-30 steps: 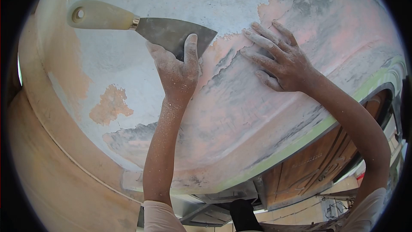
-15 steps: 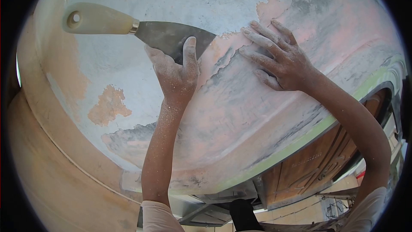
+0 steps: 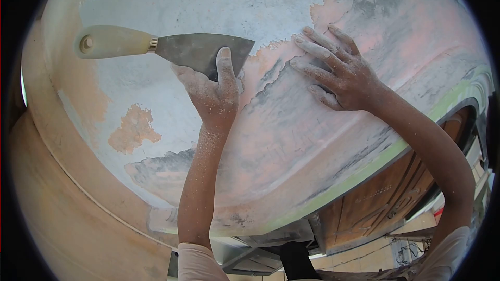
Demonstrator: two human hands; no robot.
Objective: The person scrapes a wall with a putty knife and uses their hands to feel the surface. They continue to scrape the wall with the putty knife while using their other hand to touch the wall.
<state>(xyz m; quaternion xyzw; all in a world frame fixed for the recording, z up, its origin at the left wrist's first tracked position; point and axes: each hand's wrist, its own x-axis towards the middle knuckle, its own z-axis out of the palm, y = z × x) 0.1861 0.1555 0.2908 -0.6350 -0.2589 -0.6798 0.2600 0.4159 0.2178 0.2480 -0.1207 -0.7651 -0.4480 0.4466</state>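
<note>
Scraper blade [image 3: 192,52] dull metal; panel [image 3: 291,135] matt, rough-edged patches.

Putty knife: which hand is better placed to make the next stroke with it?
Probably the left hand: it grips the putty knife by the blade, thumb on the metal. The right hand shows no tool; its fingers lie spread over the patchy surface.

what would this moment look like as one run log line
left hand: holding scraper by blade | right hand: spread on patchy panel | scraper handle: unheld, pointing left
</note>
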